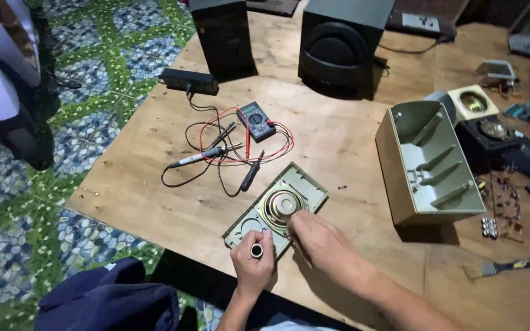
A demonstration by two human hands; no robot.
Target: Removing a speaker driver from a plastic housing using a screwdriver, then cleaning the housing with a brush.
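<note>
**Speaker panel lying out of its shell, both hands working on it**

The front panel (275, 210) is lying flat on the wooden board (154, 196), already apart from the empty grey-green shell (427, 162) standing well to its right; its round speaker cone (282, 205) is still sitting in it. The left hand (253, 260) is gripping a small dark cylinder (257, 250) at the panel's near edge, fingers curled around it. The right hand (317, 239) is pressing bunched fingertips onto the panel's near rim. Beyond the panel: one multimeter (257, 120), one soldering iron (197, 157), two black speakers (338, 43).
</note>
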